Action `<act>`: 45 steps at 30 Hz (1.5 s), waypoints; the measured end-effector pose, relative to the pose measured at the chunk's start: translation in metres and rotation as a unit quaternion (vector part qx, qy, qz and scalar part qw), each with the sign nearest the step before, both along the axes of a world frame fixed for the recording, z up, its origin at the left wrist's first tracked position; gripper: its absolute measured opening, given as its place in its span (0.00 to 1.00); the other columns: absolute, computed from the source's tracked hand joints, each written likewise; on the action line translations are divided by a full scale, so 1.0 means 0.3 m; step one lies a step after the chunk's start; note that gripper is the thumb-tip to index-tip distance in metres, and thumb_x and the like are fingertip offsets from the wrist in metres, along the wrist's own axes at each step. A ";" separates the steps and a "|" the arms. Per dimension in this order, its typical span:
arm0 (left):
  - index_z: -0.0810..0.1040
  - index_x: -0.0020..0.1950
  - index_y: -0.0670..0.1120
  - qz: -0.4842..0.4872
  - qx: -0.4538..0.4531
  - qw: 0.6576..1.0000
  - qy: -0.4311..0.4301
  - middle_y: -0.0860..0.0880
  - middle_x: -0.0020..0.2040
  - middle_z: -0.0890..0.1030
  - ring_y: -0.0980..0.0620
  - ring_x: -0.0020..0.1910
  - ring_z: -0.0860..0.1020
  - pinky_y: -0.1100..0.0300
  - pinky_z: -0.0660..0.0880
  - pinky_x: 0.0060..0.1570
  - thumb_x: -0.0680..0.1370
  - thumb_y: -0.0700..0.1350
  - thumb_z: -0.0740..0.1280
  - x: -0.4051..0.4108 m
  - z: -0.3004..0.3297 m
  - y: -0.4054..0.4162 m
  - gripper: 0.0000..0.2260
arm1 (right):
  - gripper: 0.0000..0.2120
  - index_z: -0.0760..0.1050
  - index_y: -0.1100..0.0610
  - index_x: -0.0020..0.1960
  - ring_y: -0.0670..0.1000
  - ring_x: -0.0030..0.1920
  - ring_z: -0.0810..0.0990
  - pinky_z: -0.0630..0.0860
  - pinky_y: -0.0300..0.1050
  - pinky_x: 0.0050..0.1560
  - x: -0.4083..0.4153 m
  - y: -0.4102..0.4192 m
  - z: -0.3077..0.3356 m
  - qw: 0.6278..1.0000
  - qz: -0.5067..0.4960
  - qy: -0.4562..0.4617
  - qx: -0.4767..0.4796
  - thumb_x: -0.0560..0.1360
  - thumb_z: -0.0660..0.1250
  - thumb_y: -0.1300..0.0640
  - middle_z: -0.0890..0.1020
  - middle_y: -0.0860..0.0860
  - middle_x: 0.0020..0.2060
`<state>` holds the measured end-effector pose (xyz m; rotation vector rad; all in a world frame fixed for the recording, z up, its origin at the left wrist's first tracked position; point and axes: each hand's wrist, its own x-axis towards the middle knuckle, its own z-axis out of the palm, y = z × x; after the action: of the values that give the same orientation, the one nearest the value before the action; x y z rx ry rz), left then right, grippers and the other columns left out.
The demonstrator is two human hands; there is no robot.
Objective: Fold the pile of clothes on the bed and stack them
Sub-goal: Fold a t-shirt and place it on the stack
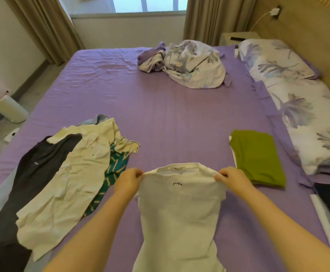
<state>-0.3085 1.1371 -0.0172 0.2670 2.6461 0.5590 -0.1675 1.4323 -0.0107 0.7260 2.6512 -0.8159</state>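
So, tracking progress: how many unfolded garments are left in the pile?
4 visible: dark shirt at left, cream shirt over it, green striped garment underneath, bluish piece behind. More may be hidden.

I see a white T-shirt [179,209] held up by its shoulders over the purple bed [160,114], collar up, small dark lettering below the neckline, body hanging toward me. Unfolded pile at my left: a cream shirt [65,183] spread over a dark garment [32,173] and a teal patterned piece [115,163], all crumpled and overlapping. On my right a green garment [258,156] lies folded flat, apart from the pile.
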 end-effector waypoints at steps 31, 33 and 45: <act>0.67 0.71 0.43 0.109 0.131 0.985 -0.018 0.44 0.68 0.70 0.44 0.65 0.72 0.51 0.70 0.63 0.81 0.43 0.60 -0.708 -0.600 0.475 0.18 | 0.18 0.68 0.59 0.70 0.54 0.68 0.70 0.65 0.46 0.65 -0.668 0.369 -0.631 0.963 -0.217 0.123 -0.104 0.81 0.56 0.61 0.73 0.54 0.67; 0.64 0.73 0.43 0.073 0.105 0.992 -0.008 0.43 0.73 0.64 0.45 0.70 0.66 0.54 0.64 0.67 0.80 0.40 0.61 -0.663 -0.669 0.511 0.20 | 0.19 0.67 0.61 0.71 0.56 0.69 0.69 0.64 0.47 0.66 -0.631 0.404 -0.704 0.965 -0.239 0.080 -0.075 0.81 0.56 0.64 0.72 0.56 0.68; 0.72 0.69 0.49 -0.293 0.044 0.954 0.043 0.43 0.74 0.66 0.39 0.74 0.60 0.38 0.56 0.70 0.80 0.44 0.58 -0.291 -0.842 0.828 0.17 | 0.09 0.72 0.62 0.45 0.52 0.39 0.71 0.67 0.46 0.37 -0.507 0.401 -0.828 0.939 -0.302 0.039 -0.158 0.76 0.64 0.56 0.76 0.55 0.38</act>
<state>-0.3958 1.3856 -0.2699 1.0774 2.4416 0.4660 -0.3197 1.5525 -0.2590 1.4632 2.2727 -1.4055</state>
